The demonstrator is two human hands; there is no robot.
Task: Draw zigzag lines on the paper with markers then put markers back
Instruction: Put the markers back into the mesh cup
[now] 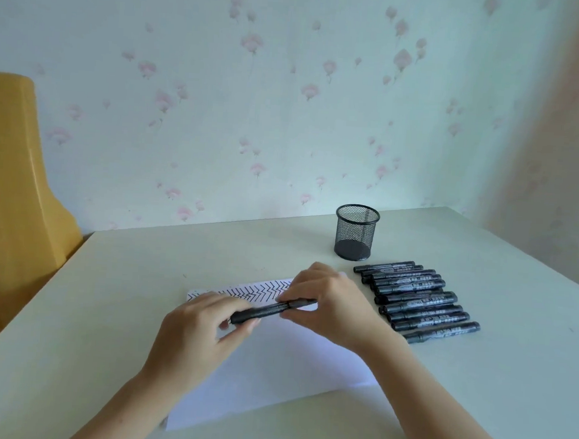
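Observation:
A white sheet of paper (281, 366) lies on the table in front of me, with rows of black zigzag lines (259, 291) along its far edge. Above the paper I hold one black marker (268, 309) level between both hands. My left hand (201, 329) grips its left end with curled fingers. My right hand (327, 300) pinches its right end between thumb and fingers. To the right of the paper, several more black markers (416, 300) lie side by side in a row.
An empty black mesh pen holder (355, 232) stands upright behind the row of markers, near the table's far edge. A yellow chair (11, 206) is at the left, beside the table. A flowered wall rises close behind the table.

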